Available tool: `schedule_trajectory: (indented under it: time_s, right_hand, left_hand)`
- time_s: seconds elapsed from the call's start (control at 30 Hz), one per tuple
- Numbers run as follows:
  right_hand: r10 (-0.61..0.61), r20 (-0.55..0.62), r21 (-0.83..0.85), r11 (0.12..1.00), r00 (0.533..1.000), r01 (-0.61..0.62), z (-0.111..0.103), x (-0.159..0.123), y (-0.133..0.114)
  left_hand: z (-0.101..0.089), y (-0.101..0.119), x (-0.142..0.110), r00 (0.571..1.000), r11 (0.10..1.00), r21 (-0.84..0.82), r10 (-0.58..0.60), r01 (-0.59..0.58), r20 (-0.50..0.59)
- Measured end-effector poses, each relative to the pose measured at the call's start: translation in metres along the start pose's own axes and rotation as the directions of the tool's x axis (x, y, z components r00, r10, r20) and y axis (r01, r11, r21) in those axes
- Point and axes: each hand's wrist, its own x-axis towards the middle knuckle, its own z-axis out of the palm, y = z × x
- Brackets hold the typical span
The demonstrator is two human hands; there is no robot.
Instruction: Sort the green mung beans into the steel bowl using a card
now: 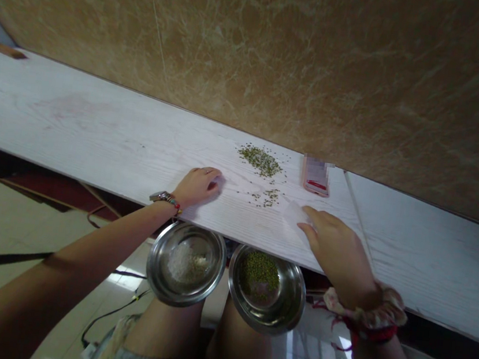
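My right hand (331, 237) grips a thin, translucent white card (295, 214) between thumb and fingers, its edge at the table surface. My left hand (198, 187) rests on the white table (109, 134) with its fingers curled in; whether anything is inside them is hidden. Between the hands lies a small scatter of green mung beans (270, 197). Behind it spreads a larger heap of mung beans (260, 160) with whitish grains among them. Below the table edge are two metal bowls: the left bowl (153, 268) contains white grains (183, 261), the right bowl (294, 303) mung beans.
A phone (316, 176) lies on the table right of the heap, near the marbled wall (255, 53). Both bowls sit over my knees (172, 331), close under the table edge. A black cable (107, 314) runs across the tiled floor. A brown object (6, 50) lies at the table's far left.
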Motion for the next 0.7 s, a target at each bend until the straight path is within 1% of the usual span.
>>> schedule_trajectory:
  time_s: [0.13, 0.23, 0.33, 0.4, 0.5, 0.57, 0.7]
  right_hand:
    - [-0.025, 0.005, -0.040, 0.999, 1.000, 0.026, -0.002, -0.005, 0.003]
    - [-0.010, 0.028, -0.080, 0.997, 1.000, 0.012, -0.005, -0.006, 0.003]
    - [0.011, 0.028, -0.084, 0.996, 1.000, -0.008, -0.006, -0.004, 0.000]
    - [0.011, 0.023, -0.073, 0.997, 1.000, -0.010, -0.007, 0.000, -0.003]
    - [0.006, 0.034, -0.034, 0.999, 0.999, -0.005, -0.006, 0.009, -0.005]
    - [0.011, 0.035, -0.005, 1.000, 0.999, -0.010, -0.005, 0.014, -0.005]
    - [-0.003, -0.003, 0.049, 0.999, 1.000, 0.003, -0.002, 0.024, -0.003]
  left_hand:
    - [0.000, 0.000, 0.001, 1.000, 1.000, -0.011, -0.004, 0.004, 0.011]
    - [0.001, -0.005, 0.001, 1.000, 1.000, -0.028, 0.000, 0.001, 0.031]
    - [-0.003, -0.015, -0.003, 0.991, 0.997, -0.055, 0.061, -0.055, 0.119]
    - [-0.008, -0.024, -0.008, 0.972, 0.991, -0.079, 0.125, -0.111, 0.201]
    - [-0.018, -0.040, -0.018, 0.949, 0.982, -0.083, 0.188, -0.173, 0.254]
    - [-0.023, -0.051, -0.024, 0.951, 0.985, -0.052, 0.174, -0.166, 0.257]
    - [-0.026, -0.066, -0.030, 0.968, 0.996, -0.004, 0.093, -0.094, 0.232]
